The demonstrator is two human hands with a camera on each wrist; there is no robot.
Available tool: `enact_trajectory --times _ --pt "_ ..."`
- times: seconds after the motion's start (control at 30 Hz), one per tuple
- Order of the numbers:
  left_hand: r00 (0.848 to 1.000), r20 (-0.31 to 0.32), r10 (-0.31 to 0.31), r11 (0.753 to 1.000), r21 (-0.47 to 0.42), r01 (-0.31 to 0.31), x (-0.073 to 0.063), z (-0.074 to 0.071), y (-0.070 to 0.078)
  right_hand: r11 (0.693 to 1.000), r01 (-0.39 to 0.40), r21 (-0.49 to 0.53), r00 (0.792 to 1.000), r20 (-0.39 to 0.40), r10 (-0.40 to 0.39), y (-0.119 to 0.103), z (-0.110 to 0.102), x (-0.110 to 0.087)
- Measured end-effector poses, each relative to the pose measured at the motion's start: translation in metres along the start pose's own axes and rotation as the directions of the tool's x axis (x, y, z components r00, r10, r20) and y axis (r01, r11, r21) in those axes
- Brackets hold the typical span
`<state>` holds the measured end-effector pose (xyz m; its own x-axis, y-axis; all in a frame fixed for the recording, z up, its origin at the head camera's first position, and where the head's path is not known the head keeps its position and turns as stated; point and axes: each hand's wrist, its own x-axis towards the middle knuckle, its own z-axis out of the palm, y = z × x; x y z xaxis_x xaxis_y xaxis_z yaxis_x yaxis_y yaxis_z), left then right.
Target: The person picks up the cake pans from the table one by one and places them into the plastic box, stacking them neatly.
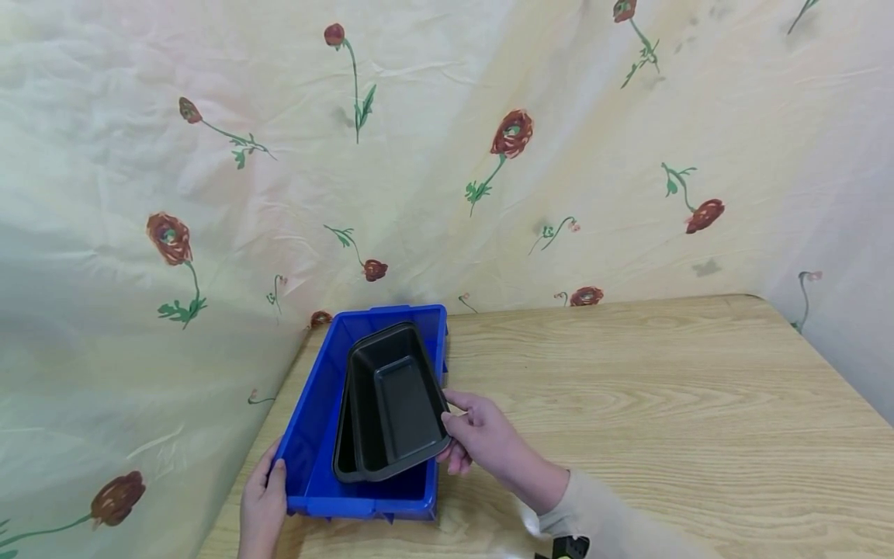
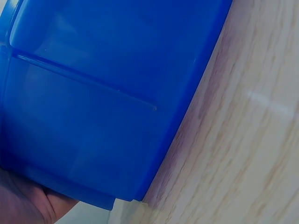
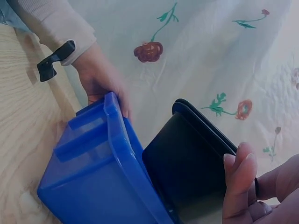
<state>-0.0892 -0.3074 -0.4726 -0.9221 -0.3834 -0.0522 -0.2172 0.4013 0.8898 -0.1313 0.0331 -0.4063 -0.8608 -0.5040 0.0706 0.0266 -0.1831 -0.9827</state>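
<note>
A blue plastic bin (image 1: pixel 349 508) stands on the table, its long side running away from me. My left hand (image 1: pixel 264 497) grips its near left corner, thumb over the rim; in the left wrist view the bin wall (image 2: pixel 93 116) hides most of that hand. A black loaf pan (image 1: pixel 408 404) sits tilted within the bin's opening, and a second dark rim (image 1: pixel 344 442) shows under its left edge. My right hand (image 1: pixel 489 435) pinches the pan's near right corner between thumb and fingers. From the right wrist, the pan's outer wall (image 3: pixel 187 158) rises above the bin edge.
The wooden table (image 1: pixel 628 404) stretches to the right of the bin. A flower-patterned cloth (image 1: pixel 419 155) hangs behind the table and along its left side, close to the bin. A black strap mount (image 1: pixel 569 546) sits on the right wrist.
</note>
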Motion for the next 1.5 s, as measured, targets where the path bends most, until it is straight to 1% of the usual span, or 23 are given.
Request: enact_trajectory --times 0.13,0.47,0.63,0.83,1.0,1.27,1.4,1.5 --pt "1.0 0.0 -0.004 1.0 -0.015 0.004 0.001 -0.001 -0.001 1.0 -0.011 0.009 1.0 0.001 0.011 0.002 0.006 0.003" --pt "1.0 0.008 -0.02 1.0 0.002 0.02 -0.001 0.0 0.001 0.999 -0.031 0.015 0.999 -0.028 0.031 0.009 0.022 0.012" --pt "1.0 0.002 -0.01 1.0 0.003 0.01 -0.001 -0.001 0.001 0.998 -0.055 0.011 0.997 -0.052 0.056 0.015 0.029 0.016" --pt "1.0 -0.006 -0.001 1.0 -0.003 0.001 -0.002 0.0 0.001 0.999 -0.049 -0.004 0.996 -0.079 0.049 0.022 0.034 0.02" --pt "1.0 -0.008 0.008 1.0 0.013 -0.007 -0.002 0.001 0.001 0.999 -0.05 0.002 0.993 -0.104 0.05 0.028 0.038 0.022" --pt "1.0 -0.003 -0.009 1.0 0.022 0.009 -0.002 0.002 0.003 0.993 -0.117 0.026 0.985 -0.127 0.119 0.032 0.043 0.027" --pt "1.0 -0.006 -0.012 1.0 0.014 0.012 -0.003 0.001 0.003 0.987 -0.157 0.021 0.982 -0.099 0.158 0.032 0.04 0.03" --pt "1.0 -0.011 -0.015 1.0 0.014 0.015 -0.002 0.001 0.003 0.982 -0.187 -0.01 0.98 -0.068 0.186 0.03 0.037 0.032"
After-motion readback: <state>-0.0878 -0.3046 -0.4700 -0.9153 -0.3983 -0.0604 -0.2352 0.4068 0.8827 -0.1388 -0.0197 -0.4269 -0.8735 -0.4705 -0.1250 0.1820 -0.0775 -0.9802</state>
